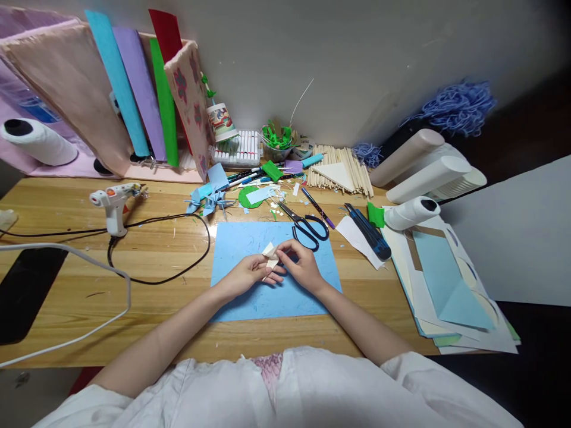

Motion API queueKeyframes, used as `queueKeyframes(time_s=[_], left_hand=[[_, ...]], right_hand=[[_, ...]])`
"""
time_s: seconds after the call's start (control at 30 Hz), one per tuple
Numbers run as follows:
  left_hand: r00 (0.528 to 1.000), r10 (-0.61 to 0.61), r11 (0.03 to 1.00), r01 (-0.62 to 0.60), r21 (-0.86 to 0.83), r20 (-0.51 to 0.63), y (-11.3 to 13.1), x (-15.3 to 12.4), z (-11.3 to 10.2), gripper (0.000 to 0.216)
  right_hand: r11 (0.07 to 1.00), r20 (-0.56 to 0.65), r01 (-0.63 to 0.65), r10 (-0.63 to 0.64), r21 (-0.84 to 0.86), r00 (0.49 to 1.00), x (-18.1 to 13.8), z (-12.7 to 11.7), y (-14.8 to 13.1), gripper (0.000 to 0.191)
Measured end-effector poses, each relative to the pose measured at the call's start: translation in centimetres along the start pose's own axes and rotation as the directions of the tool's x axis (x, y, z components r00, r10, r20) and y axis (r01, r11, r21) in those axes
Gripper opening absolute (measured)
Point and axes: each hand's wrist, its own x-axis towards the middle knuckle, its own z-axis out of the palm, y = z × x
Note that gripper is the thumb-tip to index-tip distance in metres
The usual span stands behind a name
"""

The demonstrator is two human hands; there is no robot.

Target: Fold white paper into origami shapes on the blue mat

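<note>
Mat [276, 303] edges beyond hands [243, 275] and paper [270, 250]

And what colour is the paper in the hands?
The paper is cream; the head view, the only one, shows it.

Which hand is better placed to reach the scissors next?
Probably the right hand: it is close to the black-handled scissors, while the left hand is farther off. Both hold cream paper, so the right would likely release first.
</note>
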Motion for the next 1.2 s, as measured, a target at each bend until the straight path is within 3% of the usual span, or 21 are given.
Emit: queueKeyframes(time_s=[0.23,0.4,0.6,0.77,1.0,1.2], left_hand=[[1.0,-0.017,1.0,0.016,-0.018,-0.018,0.2,0.0,0.1,0.033],[0.997,0.017,0.997,-0.022,-0.078,-0.073,0.9,-0.1,0.3,0.034],[0.955,0.182,0.983,-0.175,0.049,-0.236,0.9,0.0,-0.2,0.031],[0.879,0.281,0.952,-0.205,0.227,-0.385,1.2,0.1,-0.6,0.023],[0.803,0.383,0.905,-0.227,0.359,-0.457,1.7,-0.1,-0.7,0.025],[0.758,0.48,0.84,-0.25,0.482,-0.443,1.7,-0.4,-0.6,0.02]], right_hand=[[0.998,-0.034,-0.029,0.031,0.049,0.999,-0.2,0.0,0.2,0.006],[0.936,-0.119,-0.134,0.18,0.325,0.976,0.1,0.0,0.8,0.01],[0.764,0.038,-0.259,0.294,0.59,0.955,0.9,-0.3,0.8,0.022],[0.732,0.211,-0.34,0.267,0.591,0.94,0.7,-0.1,0.4,0.024],[0.817,0.091,-0.244,0.231,0.522,0.969,0.3,-0.1,0.5,0.023],[0.834,0.169,-0.236,0.174,0.498,0.97,0.3,-0.6,0.6,0.029]])
